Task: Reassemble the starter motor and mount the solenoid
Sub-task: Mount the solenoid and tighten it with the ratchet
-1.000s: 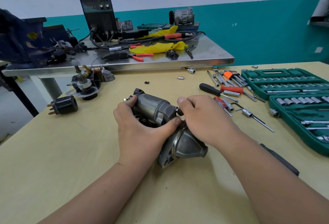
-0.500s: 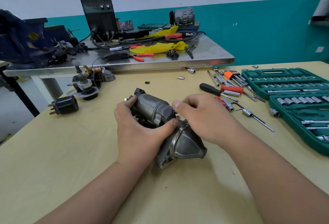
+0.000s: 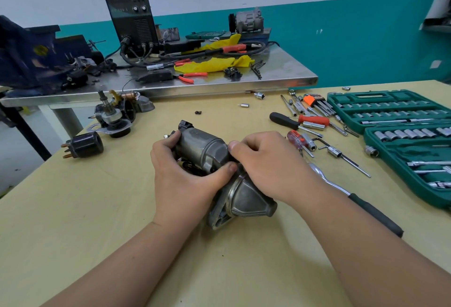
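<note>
Workbench (image 3: 73, 221), sockets (image 3: 402, 133) in case (image 3: 353, 98), hands (image 3: 180, 179) (image 3: 268, 165) gripping starter (image 3: 200, 145)

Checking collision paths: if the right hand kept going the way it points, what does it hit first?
The starter motor. The right hand points toward the person's left, fingertips curled onto the motor's middle, right beside the thumb of the left hand. Exact contact is hidden.

Tan table (image 3: 73, 221): starter motor (image 3: 249, 204) at center, black cylindrical part (image 3: 85, 145) mid-left, loose motor parts (image 3: 113, 118) above it, green socket case (image 3: 390, 111) at right edge, screwdrivers (image 3: 310, 120) and hex keys (image 3: 317, 104) upper right, ratchet (image 3: 375, 214) lower right.
</note>
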